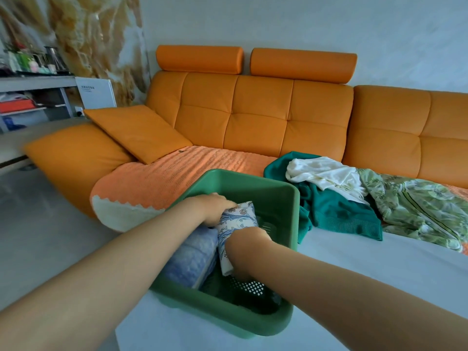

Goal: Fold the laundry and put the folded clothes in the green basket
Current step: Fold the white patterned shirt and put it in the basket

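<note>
Left hand [215, 207] and right hand [247, 245], fingers clamped on folded patterned cloth [236, 221], inside green basket [253, 186] on pale surface [379, 274]; folded blue cloth [192, 259] at left within; unfolded laundry pile [342, 198] far right; orange sofa [258, 115] beyond; shelf [33, 97] far left.

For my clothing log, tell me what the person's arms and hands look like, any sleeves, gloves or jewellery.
The left forearm and right forearm are bare as far as the frame shows, with no sleeve in view. The left hand and right hand wear no gloves, and neither wrist carries a watch or bracelet. Rings cannot be judged from this view.
</note>
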`<state>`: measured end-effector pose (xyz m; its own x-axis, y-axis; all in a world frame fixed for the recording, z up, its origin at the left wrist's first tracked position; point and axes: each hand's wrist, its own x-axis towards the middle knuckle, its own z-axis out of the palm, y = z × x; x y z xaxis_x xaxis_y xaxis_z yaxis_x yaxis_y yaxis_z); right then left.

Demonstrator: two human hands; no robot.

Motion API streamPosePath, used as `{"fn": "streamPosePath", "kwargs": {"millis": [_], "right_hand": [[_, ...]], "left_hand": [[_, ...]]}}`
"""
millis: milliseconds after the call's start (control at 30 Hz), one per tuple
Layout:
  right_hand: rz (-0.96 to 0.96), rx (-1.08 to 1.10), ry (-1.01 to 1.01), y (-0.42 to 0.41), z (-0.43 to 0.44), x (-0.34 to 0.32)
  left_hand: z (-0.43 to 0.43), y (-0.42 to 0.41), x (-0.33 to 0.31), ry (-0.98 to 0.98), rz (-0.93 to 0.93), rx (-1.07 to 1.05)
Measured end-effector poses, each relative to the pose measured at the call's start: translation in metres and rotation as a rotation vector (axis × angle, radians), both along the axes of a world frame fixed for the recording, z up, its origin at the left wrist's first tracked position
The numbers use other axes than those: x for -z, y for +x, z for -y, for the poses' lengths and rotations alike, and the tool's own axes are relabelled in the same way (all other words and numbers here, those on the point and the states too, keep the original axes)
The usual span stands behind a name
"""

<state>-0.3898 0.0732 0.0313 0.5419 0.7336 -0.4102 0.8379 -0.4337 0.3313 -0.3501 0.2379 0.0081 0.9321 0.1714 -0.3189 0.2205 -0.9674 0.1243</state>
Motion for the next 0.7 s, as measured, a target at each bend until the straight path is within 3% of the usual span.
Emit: {"fn": "streamPosePath", "kwargs": {"millis": [167,333,433,533,633,700], "right_hand": [[0.02,0.078,0.137,0.036,-0.009,-0.015],[-0.158,0.186,0.322,0.086,-0.018,-0.005],[-0.27,0.196,0.255,0.103,-0.029,-0.006],[-0.476,0.252,0.118,0.109,-0.04,-0.008],[-0.722,0.402,0.152,0.11,-0.044,-0.003],[-0.769,0.442,0.165,0.112,-0.045,0.001]], "left_hand": [[0.009,-0.017,-0.005,-0.186,0.085,-0.105],[0.008,-0.026,0.007,-0.265,0.057,-0.087],[0.005,-0.029,0.01,-0.337,0.086,-0.047],[0.002,-0.03,0.008,-0.303,0.078,-0.034],[-0.004,-0.032,0.009,-0.182,0.07,-0.063],[-0.008,-0.035,0.013,-0.161,0.047,-0.07]]}}
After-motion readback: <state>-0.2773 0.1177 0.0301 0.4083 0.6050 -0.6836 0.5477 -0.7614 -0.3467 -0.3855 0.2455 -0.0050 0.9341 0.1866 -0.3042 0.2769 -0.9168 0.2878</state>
